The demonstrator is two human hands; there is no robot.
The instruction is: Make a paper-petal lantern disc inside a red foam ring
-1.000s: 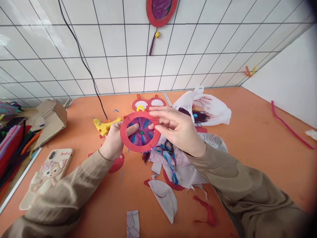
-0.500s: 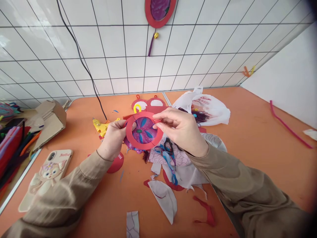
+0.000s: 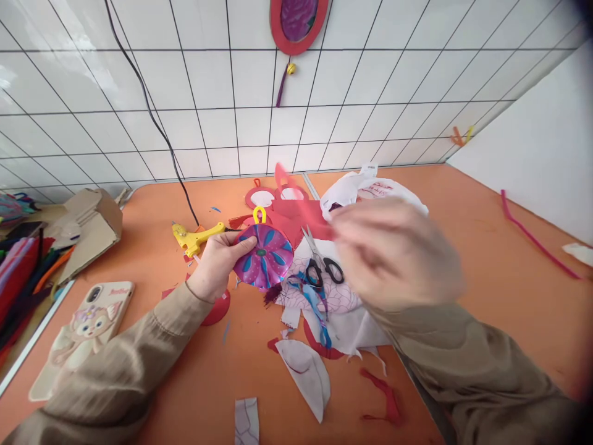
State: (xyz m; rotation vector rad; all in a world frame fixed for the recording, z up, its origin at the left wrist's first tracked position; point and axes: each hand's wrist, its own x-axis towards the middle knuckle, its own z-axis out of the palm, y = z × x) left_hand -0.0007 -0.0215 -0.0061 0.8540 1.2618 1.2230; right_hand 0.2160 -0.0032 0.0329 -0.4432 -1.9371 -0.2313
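Observation:
My left hand [image 3: 223, 254] pinches a shiny purple disc [image 3: 271, 256] with a blue and pink petal pattern, its thumb lying on the front. A yellow loop [image 3: 259, 214] sticks up from the disc's top edge, and a dark tassel [image 3: 272, 295] shows below it. To the right, my right hand [image 3: 393, 253] is smeared by motion, its fingers closed. A blurred red ring [image 3: 288, 180] extends up and left from those fingers, apart from the disc. Black-handled scissors [image 3: 319, 259] lie between the hands on patterned white cloth [image 3: 345, 296].
A yellow glue gun [image 3: 197, 238] lies left of the disc, near a black cable [image 3: 160, 127]. White plastic bag [image 3: 393, 191] at the back right, phone [image 3: 86, 337] at front left, cardboard [image 3: 92, 228] behind it. Cloth scraps [image 3: 306, 377] lie in front. A red-framed ornament [image 3: 278, 43] hangs on the tiled wall.
My right hand has drawn the red ring off the disc's front, moving right and toward me. The disc's whole face and the scissors are now uncovered. My left hand has stayed nearly in place.

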